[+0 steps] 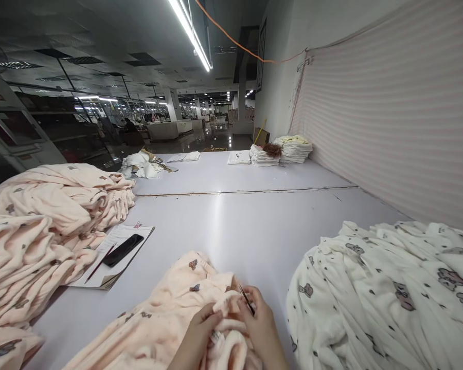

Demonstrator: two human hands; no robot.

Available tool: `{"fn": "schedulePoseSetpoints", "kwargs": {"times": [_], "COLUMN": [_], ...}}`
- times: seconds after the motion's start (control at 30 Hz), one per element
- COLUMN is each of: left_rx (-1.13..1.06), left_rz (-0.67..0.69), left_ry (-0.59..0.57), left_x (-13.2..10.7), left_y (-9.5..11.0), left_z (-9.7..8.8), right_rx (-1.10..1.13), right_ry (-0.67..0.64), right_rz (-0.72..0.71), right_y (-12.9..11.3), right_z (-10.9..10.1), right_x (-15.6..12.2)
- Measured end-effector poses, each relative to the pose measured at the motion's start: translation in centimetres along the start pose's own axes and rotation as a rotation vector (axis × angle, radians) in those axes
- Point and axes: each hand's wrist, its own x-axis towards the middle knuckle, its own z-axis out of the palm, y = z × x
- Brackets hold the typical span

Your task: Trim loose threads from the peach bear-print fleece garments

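A peach fleece garment (165, 313) lies on the white surface (235, 226), right of the phone (122, 250). The left hand (197, 333) pinches its fold; the right hand (263, 328), grip pressed together, holds thin dark snips (247, 299).

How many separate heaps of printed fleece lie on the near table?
3: a peach heap at the left, a peach piece gripped by the left hand, the right hand holding a thin dark tool, and a white heap at the right. More may lie off frame.

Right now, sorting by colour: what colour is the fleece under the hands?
Peach fleece, small brown prints; head view.
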Motion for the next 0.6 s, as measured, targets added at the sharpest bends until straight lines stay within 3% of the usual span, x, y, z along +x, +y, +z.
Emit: {"fn": "schedulePoseSetpoints", "kwargs": {"times": [0.1,0.23,0.4,0.6], "left_rx": [-0.169,-0.466,-0.455,-0.351], "left_rz": [-0.099,-0.222,-0.232,-0.207], "left_ry": [-0.063,-0.135,-0.089,-0.135], "left_x": [-0.7,-2.0,-3.3,-3.8], "left_y": [0.6,1.9,2.9,3.0], "left_z": [-0.4,-0.3,0.1,0.2], "right_rx": [-0.193,-0.407,-0.601,-0.481], "right_ry": [-0.069,-0.159,-0.142,-0.082], "right_rz": [-0.118,-0.23,-0.25,-0.152], "right_y": [-0.6,-1.2,-1.6,-1.8], "right_z": [-1.1,-1.0,0.0,-0.8], "right_x": [-0.5,-2.3,-3.4,-2.6]}}
